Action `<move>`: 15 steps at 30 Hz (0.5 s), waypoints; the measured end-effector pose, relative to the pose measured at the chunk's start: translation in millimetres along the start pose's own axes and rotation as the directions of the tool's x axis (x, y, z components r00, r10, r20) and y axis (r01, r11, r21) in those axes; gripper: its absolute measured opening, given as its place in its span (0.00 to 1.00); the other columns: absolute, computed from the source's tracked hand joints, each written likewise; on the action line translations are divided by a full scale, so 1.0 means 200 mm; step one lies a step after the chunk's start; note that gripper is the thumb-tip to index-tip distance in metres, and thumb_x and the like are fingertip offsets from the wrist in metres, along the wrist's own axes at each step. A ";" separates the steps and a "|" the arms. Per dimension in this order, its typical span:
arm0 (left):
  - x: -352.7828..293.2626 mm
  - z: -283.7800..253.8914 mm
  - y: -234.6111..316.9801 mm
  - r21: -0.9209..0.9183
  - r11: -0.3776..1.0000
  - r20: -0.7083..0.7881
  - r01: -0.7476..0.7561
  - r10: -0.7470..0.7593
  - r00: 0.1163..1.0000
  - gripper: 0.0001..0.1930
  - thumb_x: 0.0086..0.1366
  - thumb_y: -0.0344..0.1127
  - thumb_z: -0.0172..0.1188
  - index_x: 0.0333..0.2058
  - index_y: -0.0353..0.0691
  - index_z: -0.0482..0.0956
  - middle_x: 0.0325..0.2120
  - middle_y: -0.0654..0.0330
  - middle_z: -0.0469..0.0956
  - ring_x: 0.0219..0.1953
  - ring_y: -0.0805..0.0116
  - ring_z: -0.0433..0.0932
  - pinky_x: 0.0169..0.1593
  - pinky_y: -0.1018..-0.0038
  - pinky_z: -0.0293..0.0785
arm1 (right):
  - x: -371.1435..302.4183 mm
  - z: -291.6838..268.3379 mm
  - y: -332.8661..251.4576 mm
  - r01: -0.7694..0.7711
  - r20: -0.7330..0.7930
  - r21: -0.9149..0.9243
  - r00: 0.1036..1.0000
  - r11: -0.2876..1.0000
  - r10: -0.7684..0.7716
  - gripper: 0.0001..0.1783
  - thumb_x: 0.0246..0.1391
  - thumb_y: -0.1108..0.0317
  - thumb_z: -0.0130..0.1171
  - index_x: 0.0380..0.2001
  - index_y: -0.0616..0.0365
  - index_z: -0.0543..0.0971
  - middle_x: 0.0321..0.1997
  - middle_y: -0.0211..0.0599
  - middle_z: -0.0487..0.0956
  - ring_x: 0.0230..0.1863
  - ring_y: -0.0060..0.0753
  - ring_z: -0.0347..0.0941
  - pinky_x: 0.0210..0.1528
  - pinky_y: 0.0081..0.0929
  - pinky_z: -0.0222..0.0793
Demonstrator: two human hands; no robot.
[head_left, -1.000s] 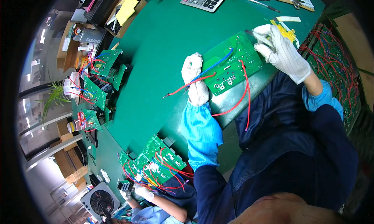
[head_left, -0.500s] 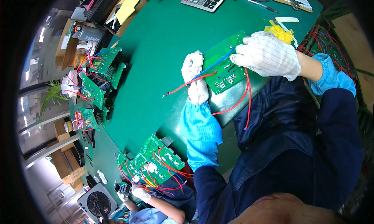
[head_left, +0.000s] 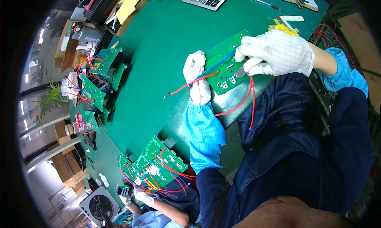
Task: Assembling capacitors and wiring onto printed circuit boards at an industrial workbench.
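1. The green circuit board (head_left: 217, 58) is by the table's (head_left: 158, 49) near edge.
2. The left hand (head_left: 195, 70) has fingers clamped on its left side.
3. The right hand (head_left: 279, 53) bends over it; I can't tell if its fingers pinch anything.

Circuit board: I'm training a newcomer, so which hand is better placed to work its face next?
Probably the right hand: it's over the circuit board, pinching a small grey piece; the left hand is at the left edge.
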State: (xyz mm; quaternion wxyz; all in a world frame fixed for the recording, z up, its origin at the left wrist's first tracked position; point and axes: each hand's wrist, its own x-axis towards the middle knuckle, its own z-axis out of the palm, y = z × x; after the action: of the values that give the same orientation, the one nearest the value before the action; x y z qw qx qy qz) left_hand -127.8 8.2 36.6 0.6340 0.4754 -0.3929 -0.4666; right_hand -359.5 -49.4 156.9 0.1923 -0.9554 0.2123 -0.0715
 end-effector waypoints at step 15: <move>-0.01 -0.02 -0.02 0.012 1.000 0.010 -0.001 0.001 1.000 0.13 0.69 0.41 0.55 0.26 0.45 0.67 0.24 0.71 0.64 0.28 0.83 0.63 0.34 0.78 0.64 | 0.01 0.13 0.07 0.221 -0.068 -0.467 0.957 0.856 -0.283 0.10 0.50 0.65 0.58 0.38 0.49 0.79 0.41 0.34 0.76 0.42 0.36 0.75 0.42 0.36 0.73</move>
State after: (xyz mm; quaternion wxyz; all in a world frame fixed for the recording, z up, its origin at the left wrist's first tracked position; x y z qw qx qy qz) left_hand -126.0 11.1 31.7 0.6293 0.4766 -0.3993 -0.4662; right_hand -357.6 -53.4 127.4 -0.0621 -0.9862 0.1084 -0.1085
